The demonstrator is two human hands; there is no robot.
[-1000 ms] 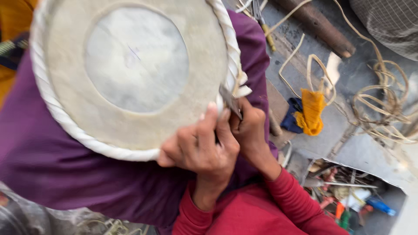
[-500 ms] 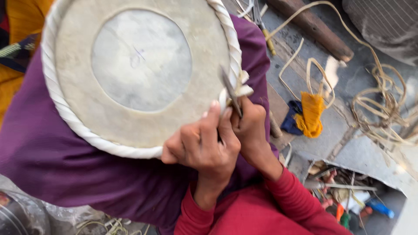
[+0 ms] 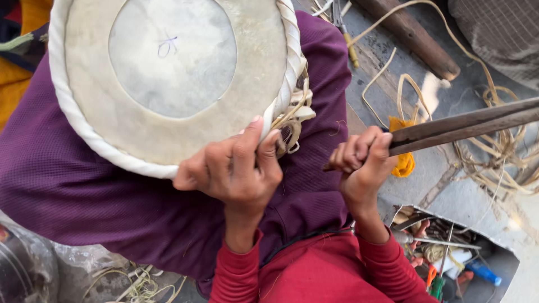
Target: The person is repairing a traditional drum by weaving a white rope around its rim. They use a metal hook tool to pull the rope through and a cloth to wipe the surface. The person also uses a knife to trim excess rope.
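Left hand (image 3: 233, 168) clamped on lower right rim of round drum head (image 3: 168, 73), fingers (image 3: 247, 143) curled over pale skin surface, thumb side against loose rawhide lacing (image 3: 295, 120) hanging at edge; right hand (image 3: 359, 163) closed in a fist round near end of long dark metal tongs (image 3: 460, 126), well clear of drum rim, tool shaft running up and right out of view. Drum head resting on lap covered in purple cloth (image 3: 84, 196), tilted toward camera; thick white twisted rope binding (image 3: 73, 112) circling outer edge; paler round centre patch with small ink mark. Red sleeves (image 3: 314, 275) on both forearms. Grey ground at right littered with loose pale lacing strips (image 3: 499, 151); yellow cloth scrap (image 3: 403, 163) just behind right hand; dark wooden stick (image 3: 415, 36) lying near top; open box of mixed tools (image 3: 449, 252) at lower right.
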